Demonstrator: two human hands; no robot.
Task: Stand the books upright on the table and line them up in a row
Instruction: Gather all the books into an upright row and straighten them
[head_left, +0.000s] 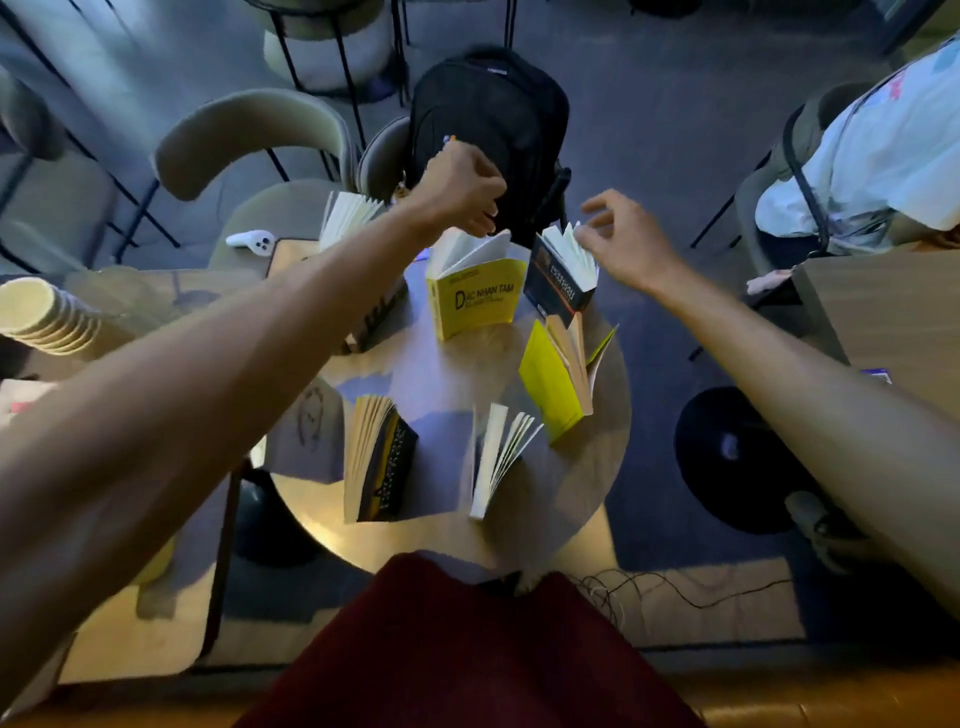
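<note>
Several paperback books stand upright and fanned open on a round wooden table (597, 467). My left hand (462, 192) is curled over the top of a yellow book titled "Dac Nhan Tam" (478, 296) at the far side, fingertips at its upper edge. My right hand (623, 244) has its fingers apart, with the tips touching the page edges of a dark book (558, 283) beside it. Nearer me stand a bright yellow book (550, 389), a white book (498, 457) and a dark gold-lettered book (382, 462). Another book (353, 213) is partly hidden behind my left forearm.
A black backpack (488, 119) sits on a chair just behind the table. A stack of paper cups (41, 317) and a white controller (252, 243) lie left. Another person (883, 156) sits at a table (883, 312) on the right. Cables (649, 590) trail on the floor.
</note>
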